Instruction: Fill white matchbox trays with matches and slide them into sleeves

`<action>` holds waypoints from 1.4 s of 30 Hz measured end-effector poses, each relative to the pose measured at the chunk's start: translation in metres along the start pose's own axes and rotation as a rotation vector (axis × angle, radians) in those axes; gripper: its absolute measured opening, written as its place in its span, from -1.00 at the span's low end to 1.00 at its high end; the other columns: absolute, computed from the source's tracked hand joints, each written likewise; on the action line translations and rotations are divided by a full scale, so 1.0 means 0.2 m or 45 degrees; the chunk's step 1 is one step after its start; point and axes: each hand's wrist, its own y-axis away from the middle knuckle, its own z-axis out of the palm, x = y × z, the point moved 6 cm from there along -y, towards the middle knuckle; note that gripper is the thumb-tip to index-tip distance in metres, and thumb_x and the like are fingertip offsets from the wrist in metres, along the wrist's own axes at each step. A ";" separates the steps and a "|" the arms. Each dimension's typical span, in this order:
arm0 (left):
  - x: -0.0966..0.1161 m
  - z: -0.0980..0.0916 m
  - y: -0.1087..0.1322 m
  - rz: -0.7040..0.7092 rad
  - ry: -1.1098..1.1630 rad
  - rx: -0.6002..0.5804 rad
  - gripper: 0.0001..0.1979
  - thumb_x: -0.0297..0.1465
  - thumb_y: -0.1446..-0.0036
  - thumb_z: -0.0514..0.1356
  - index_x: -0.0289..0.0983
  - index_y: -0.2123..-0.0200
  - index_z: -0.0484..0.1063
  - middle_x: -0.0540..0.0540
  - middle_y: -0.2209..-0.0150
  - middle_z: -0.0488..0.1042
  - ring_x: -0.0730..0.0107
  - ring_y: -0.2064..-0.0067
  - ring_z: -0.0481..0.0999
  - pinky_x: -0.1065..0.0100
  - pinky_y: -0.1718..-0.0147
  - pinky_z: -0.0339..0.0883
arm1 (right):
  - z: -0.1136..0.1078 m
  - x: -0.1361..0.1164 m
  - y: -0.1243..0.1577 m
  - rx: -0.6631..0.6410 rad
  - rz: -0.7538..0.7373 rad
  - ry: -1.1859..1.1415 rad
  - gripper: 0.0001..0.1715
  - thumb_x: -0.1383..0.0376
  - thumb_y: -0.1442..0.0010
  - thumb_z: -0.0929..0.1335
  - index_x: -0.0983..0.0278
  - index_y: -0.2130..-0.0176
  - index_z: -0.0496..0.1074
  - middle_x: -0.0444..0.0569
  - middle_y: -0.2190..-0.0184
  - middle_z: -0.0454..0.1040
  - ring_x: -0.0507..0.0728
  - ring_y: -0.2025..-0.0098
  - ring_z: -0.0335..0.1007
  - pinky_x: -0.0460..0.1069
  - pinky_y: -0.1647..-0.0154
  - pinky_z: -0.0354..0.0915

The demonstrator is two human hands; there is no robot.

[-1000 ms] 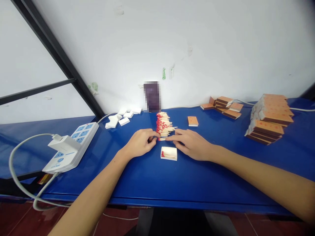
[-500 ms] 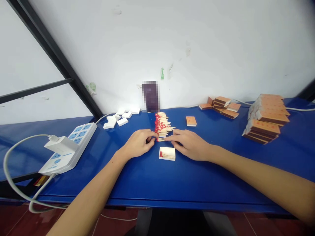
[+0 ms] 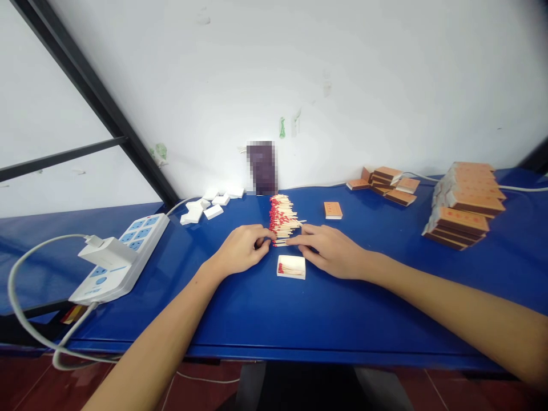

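Observation:
A pile of matches [image 3: 280, 217] lies on the blue table with its red heads to the left. At its near end a few matches [image 3: 280, 242] are set slightly apart. My left hand [image 3: 244, 248] rests at their head ends, fingers bent, thumb and index finger a little apart. On the other side my right hand [image 3: 327, 251] lies with its fingers stretched out, the index fingertip touching the plain ends. Neither hand has lifted anything. Just nearer stands a white matchbox tray [image 3: 291, 261], with several matches along its near side.
At the back left lie several white trays [image 3: 214, 211]. One orange matchbox [image 3: 333, 210] sits right of the pile. Orange sleeves or boxes [image 3: 387, 182] are heaped at the back right, beside a tall stack of matchboxes [image 3: 464, 208]. A white power strip [image 3: 124, 257] with a cable occupies the left.

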 end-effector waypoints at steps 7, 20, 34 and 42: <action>0.00 0.00 0.00 0.011 0.020 0.009 -0.76 -0.47 -0.19 0.11 -0.24 0.14 0.54 0.00 0.46 0.40 0.48 0.46 0.30 0.43 0.43 0.16 | 0.00 0.00 0.00 0.011 -0.018 -0.007 -0.55 0.36 -0.34 0.20 0.10 -0.13 0.44 -0.03 0.27 0.39 0.07 0.32 0.29 -0.04 0.32 0.12; 0.00 0.00 0.00 0.010 0.031 0.002 -0.76 -0.49 -0.17 0.11 -0.23 0.16 0.55 0.02 0.47 0.40 0.49 0.47 0.30 0.43 0.43 0.15 | 0.00 0.00 0.00 0.000 0.018 0.065 -0.51 0.31 -0.37 0.17 0.15 -0.22 0.34 0.03 0.13 0.44 0.11 0.25 0.36 -0.01 0.29 0.15; -0.01 0.00 0.00 -0.026 0.027 0.033 -0.75 -0.48 -0.19 0.10 -0.22 0.12 0.52 0.04 0.48 0.42 0.49 0.47 0.32 0.44 0.43 0.16 | 0.01 0.00 0.00 -0.013 0.000 0.098 -0.53 0.30 -0.39 0.13 0.19 -0.19 0.36 0.03 0.18 0.43 0.11 0.29 0.33 0.01 0.28 0.13; -0.01 -0.01 0.00 -0.031 0.028 0.022 -0.75 -0.49 -0.18 0.11 -0.22 0.12 0.53 0.03 0.46 0.42 0.49 0.46 0.32 0.44 0.42 0.16 | 0.01 0.00 0.00 -0.008 -0.016 0.080 -0.53 0.31 -0.39 0.14 0.19 -0.19 0.37 0.02 0.20 0.41 0.10 0.31 0.29 0.00 0.29 0.10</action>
